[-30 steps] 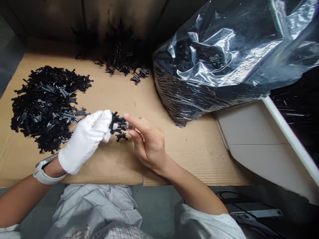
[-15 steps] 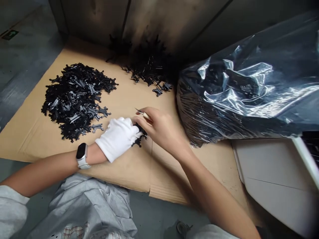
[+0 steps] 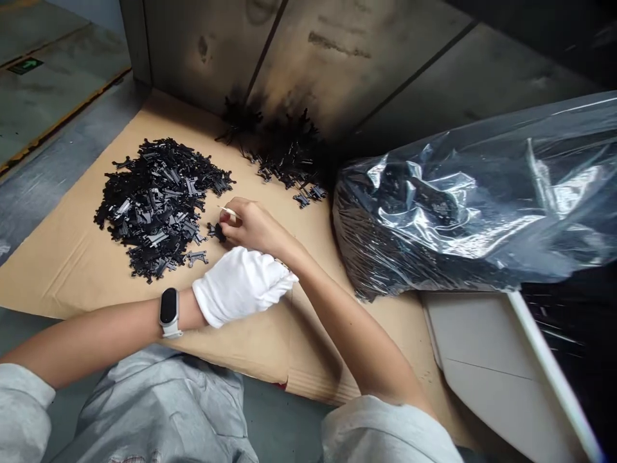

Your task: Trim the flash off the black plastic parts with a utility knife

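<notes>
My right hand [image 3: 250,225], bare, is closed on a small knife [image 3: 230,211] with a cream handle and a thin pointed tip. At its fingertips is a black plastic part [image 3: 216,231]; whether they grip it or only touch it I cannot tell. My left hand [image 3: 245,286], in a white glove, is closed just below the right wrist, its fingers curled towards the right forearm. Whatever those fingers hold is mostly hidden. A large pile of black plastic parts [image 3: 159,199] lies left of my hands, with one loose part [image 3: 196,258] at its near edge.
A second heap of black parts [image 3: 289,154] lies against the metal panel [image 3: 308,58] at the back. On the right rests a big clear plastic bag [image 3: 424,218] full of dark parts. Cardboard [image 3: 120,283] covers the work surface. A pale box flap [image 3: 491,360] is at the lower right.
My right hand has moved left with the knife, from beside the gloved hand to the edge of the pile. The black part beneath my left hand no longer shows clearly. The view has shifted.
</notes>
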Demonstrator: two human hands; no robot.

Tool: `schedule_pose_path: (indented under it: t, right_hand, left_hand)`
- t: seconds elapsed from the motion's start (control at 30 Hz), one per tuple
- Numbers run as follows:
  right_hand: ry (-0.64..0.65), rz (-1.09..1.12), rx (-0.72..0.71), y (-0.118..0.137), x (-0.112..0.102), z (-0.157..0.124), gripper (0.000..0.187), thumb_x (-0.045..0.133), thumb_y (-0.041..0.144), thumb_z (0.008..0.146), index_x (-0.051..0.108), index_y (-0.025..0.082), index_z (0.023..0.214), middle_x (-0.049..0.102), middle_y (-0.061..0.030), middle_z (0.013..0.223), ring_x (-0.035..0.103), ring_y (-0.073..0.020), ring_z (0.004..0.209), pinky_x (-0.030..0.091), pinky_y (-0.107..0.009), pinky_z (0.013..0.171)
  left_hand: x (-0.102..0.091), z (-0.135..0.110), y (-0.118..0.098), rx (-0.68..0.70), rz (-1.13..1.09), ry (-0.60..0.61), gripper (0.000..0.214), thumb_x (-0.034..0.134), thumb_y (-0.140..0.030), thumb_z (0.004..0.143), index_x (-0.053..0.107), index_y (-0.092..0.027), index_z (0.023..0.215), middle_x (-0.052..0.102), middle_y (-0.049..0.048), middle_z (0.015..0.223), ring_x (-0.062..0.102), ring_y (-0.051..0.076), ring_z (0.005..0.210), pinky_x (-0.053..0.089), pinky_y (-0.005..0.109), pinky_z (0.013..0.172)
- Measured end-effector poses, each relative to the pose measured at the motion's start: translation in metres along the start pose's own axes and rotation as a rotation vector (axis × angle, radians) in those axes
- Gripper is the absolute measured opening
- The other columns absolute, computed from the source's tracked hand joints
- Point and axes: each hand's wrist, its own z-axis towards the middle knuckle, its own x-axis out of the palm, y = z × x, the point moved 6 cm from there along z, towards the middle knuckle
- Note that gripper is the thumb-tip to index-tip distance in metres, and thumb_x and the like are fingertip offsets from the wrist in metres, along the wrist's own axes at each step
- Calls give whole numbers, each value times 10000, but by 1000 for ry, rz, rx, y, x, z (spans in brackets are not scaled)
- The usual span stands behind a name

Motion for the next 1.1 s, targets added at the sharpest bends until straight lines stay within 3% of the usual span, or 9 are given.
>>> schedule_pose_path:
  t: [0.13, 0.27, 0.5, 0.67, 0.77, 0.87, 0.97, 1.1]
  right_hand:
    - [-31, 29, 36, -8, -5, -13, 110, 603, 200, 835, 627, 141, 925, 636, -46, 928, 578, -148, 799, 433, -262, 728]
    - [12, 32, -4, -6, 6, -9, 194, 646, 203, 832, 650, 153, 1019, 654, -78, 1050, 595, -171, 936, 431, -277, 828]
    - [-9, 82, 11, -2, 17, -1, 117, 575, 109, 731, 615, 150, 833, 583, -33, 869, 480, -131, 719, 356, -260, 661]
    - [-138, 238, 59, -11, -1, -5, 89, 580, 160, 673, 541, 174, 752, 507, 22, 710, 426, -111, 641, 328, -257, 614]
    - [-216, 402, 103, -16, -27, -26, 152, 566, 274, 703, 531, 180, 817, 484, 38, 666, 386, -89, 552, 295, -247, 535]
    - [-256, 664, 160, -16, -41, -59, 254, 543, 437, 773, 497, 194, 833, 431, 64, 611, 285, -60, 460, 233, -233, 455]
    - [-174, 1143, 225, -8, -26, -84, 367, 721, 487, 701, 500, 203, 773, 324, 118, 505, 208, -39, 430, 177, -209, 428]
    - [-163, 1268, 259, 1, -2, -96, 419, 762, 515, 691, 480, 213, 763, 307, 118, 510, 233, -46, 447, 191, -195, 423]
  left_hand:
    - [-14, -2, 1, -24, -10, -172, 234, 417, -151, 956, 611, -190, 832, 679, 33, 740, 645, 189, 703, 437, 329, 624]
    - [-11, -3, -3, 9, -39, -165, 259, 401, -190, 978, 593, -187, 804, 629, 26, 665, 597, 173, 622, 402, 320, 581]
    - [-16, -1, -1, 2, -60, -243, 289, 406, -201, 985, 557, -185, 739, 600, 19, 609, 577, 166, 573, 373, 316, 551]
    - [-20, -1, 4, -20, -110, -301, 294, 418, -204, 979, 564, -186, 725, 623, 16, 614, 589, 159, 574, 396, 299, 538]
    - [-18, -2, 22, -195, -425, -362, 195, 459, -195, 965, 592, -179, 823, 685, 17, 707, 636, 137, 628, 479, 268, 594]
    - [-11, -6, 47, -533, -789, -498, 119, 498, -244, 952, 591, -172, 968, 728, 58, 907, 690, 136, 804, 554, 265, 772]
    - [-1, -6, 57, -751, -1012, -482, 184, 522, -313, 934, 587, -172, 1033, 729, 82, 1026, 696, 151, 944, 549, 286, 906]
    - [4, 2, 50, -738, -1204, -307, 200, 542, -383, 902, 614, -198, 932, 730, 49, 990, 682, 152, 945, 538, 284, 920]
